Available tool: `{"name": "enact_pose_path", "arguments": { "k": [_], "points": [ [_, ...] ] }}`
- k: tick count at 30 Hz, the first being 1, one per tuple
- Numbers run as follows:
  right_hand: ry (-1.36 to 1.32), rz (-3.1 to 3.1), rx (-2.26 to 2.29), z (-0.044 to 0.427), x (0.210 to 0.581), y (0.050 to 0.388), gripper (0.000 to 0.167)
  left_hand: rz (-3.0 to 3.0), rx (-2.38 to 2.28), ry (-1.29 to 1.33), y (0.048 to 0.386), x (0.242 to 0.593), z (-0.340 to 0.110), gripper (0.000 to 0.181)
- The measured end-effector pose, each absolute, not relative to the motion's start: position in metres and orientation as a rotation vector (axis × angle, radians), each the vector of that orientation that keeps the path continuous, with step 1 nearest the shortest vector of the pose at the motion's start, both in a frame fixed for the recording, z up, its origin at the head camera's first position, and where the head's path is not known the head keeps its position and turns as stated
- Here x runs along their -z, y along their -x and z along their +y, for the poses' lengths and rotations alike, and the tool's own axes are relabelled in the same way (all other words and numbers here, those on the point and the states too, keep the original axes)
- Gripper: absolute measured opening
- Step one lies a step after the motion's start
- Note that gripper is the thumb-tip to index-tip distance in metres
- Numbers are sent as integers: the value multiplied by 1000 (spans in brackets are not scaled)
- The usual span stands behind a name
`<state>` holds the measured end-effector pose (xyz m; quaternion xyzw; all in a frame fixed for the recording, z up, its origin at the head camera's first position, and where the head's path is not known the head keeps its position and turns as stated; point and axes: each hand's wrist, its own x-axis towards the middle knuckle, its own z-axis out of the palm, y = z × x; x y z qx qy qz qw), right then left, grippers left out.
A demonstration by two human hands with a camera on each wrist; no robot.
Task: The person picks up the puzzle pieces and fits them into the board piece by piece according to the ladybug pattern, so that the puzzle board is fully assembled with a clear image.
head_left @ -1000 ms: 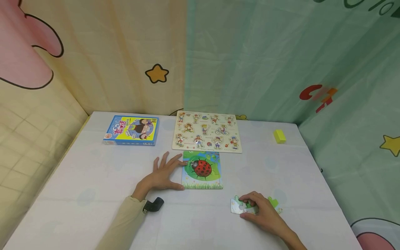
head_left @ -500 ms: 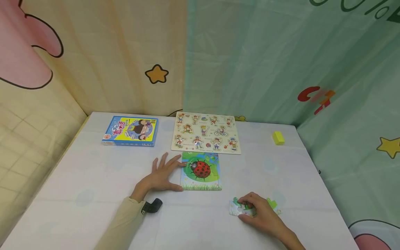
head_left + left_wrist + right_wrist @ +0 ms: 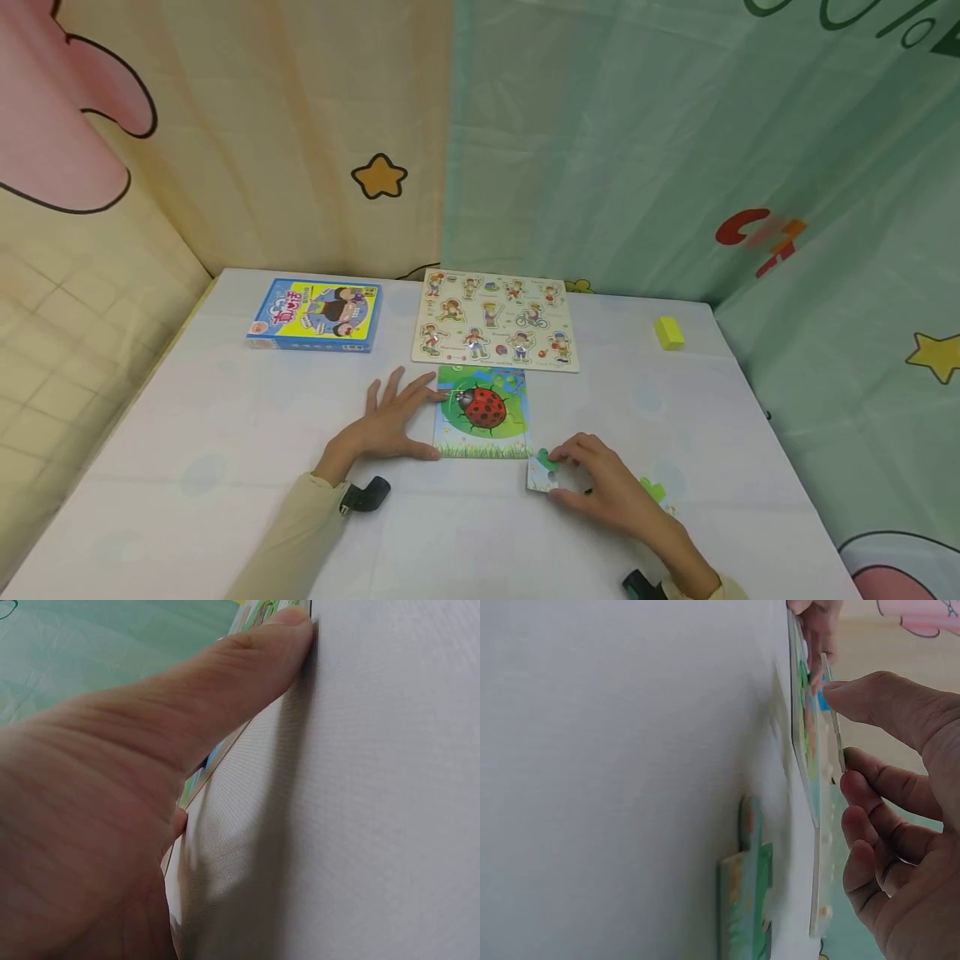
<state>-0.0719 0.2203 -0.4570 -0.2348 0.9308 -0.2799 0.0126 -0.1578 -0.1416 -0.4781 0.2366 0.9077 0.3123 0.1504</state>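
A square ladybug jigsaw puzzle point(image 3: 482, 407) lies on the white table. My left hand point(image 3: 384, 425) is beside it with fingers spread, thumb and fingertips at its left edge. In the left wrist view the thumb point(image 3: 225, 679) reaches the puzzle's edge. My right hand point(image 3: 611, 487) pinches a jigsaw piece point(image 3: 537, 475) near the puzzle's lower right corner. Thin and edge-on in the right wrist view, that piece point(image 3: 835, 724) is held between thumb and fingertips, above the table. More loose green jigsaw pieces point(image 3: 654, 490) lie behind the right hand, partly hidden by it.
A wooden board with cartoon figures point(image 3: 495, 321) meets the puzzle's far edge. At the back left is a blue and yellow box point(image 3: 315, 315). A yellow block point(image 3: 669, 333) sits toward the back right. Printed curtains point(image 3: 585, 142) hang behind the table.
My right hand has lifted a jigsaw piece from the loose ones and carried it left toward the ladybug puzzle. The left hand stays at the puzzle's left edge.
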Motion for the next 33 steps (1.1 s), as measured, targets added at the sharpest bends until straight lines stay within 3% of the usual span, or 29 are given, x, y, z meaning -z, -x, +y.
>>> {"name": "enact_pose_path", "arguments": {
  "k": [18,33],
  "points": [
    [794,2784,856,144,449,120,34,2614,-844,-687,161,481,-139,84],
    [863,2777,797,111,456,134,32,2626,-829,-684,160,480,-142,85]
  ]
}}
